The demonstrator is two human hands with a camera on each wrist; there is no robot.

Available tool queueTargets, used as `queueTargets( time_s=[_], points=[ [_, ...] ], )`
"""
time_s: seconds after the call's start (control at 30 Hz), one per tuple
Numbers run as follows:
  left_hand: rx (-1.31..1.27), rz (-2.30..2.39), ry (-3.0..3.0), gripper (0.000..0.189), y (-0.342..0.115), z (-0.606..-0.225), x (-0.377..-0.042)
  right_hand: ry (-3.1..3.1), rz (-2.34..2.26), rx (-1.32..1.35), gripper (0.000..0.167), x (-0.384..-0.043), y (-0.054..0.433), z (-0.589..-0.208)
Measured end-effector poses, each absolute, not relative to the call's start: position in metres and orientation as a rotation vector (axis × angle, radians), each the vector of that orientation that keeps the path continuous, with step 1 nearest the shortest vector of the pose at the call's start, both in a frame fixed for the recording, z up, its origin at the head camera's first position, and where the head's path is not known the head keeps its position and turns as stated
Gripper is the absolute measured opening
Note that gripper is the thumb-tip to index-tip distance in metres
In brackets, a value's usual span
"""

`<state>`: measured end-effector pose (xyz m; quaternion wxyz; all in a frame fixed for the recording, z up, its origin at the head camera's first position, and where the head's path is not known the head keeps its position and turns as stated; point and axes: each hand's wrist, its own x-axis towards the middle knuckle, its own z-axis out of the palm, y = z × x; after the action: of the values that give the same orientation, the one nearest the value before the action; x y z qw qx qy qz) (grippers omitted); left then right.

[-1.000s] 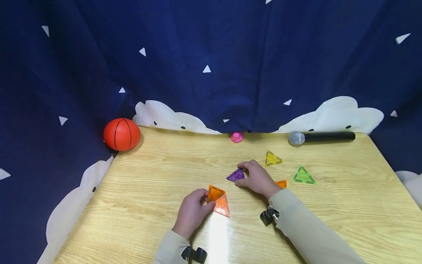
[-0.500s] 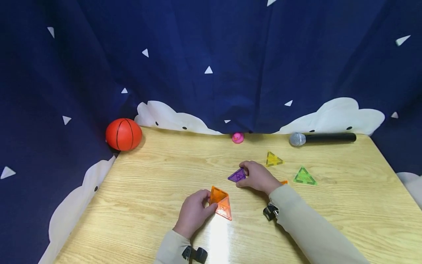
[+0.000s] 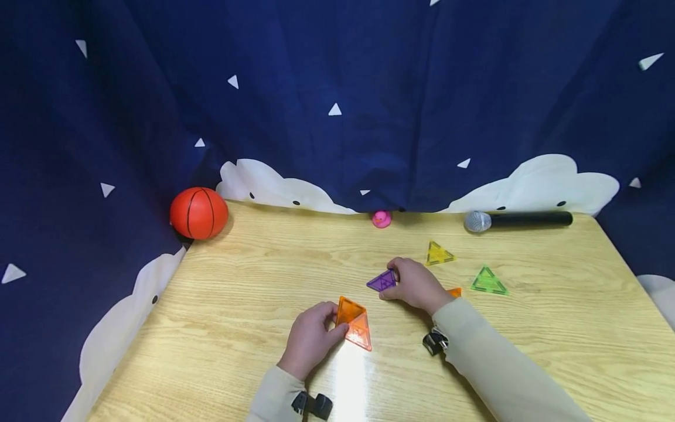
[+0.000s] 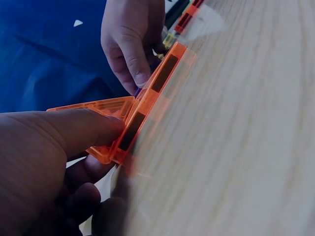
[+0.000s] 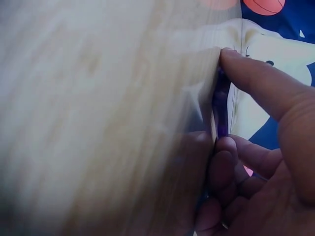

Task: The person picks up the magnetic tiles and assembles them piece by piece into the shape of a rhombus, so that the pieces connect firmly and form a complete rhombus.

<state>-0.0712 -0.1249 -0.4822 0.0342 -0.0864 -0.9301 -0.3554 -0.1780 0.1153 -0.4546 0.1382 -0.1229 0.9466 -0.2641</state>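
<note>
Left hand (image 3: 306, 343) on two orange tiles (image 3: 358, 329), right hand (image 3: 418, 285) on purple tile (image 3: 381, 282).

At the middle of the worktop (image 3: 253, 258), I see the left hand pinching the orange tiles, set at an angle; the right hand pinches the purple tile, nearer the far edge. A yellow tile (image 3: 438, 254) and green tile (image 3: 488, 282) lie toward the right edge, a microphone (image 3: 522, 220) near the far right corner.
</note>
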Motion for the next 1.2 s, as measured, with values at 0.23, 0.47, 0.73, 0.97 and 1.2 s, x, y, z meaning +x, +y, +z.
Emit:
queueTargets(
  time_s=[0.23, 0.47, 0.73, 0.97, 1.2],
  points=[
    [-0.276, -1.095, -2.85, 0.017, -0.123, -0.482, -0.071, 2.767, -0.66, -0.363, 0.068, -0.167, 0.117, -0.451],
    [-0.27, -1.087, -2.861, 0.017, -0.122, -0.48, -0.071, 2.786, -0.631, -0.363, 0.066, -0.155, 0.119, -0.45],
    [-0.27, -1.088, -2.86, 0.017, -0.122, -0.479, -0.07, 2.8, -0.676, -0.361, 0.062, -0.136, 0.12, -0.449],
    [-0.265, -1.078, -2.863, 0.016, -0.123, -0.478, -0.07, 2.82, -0.724, -0.372, 0.047, -0.118, 0.115, -0.446],
    [-0.263, -1.076, -2.857, 0.016, -0.122, -0.479, -0.07, 2.818, -0.739, -0.345, 0.046, -0.105, 0.118, -0.449]
  ],
)
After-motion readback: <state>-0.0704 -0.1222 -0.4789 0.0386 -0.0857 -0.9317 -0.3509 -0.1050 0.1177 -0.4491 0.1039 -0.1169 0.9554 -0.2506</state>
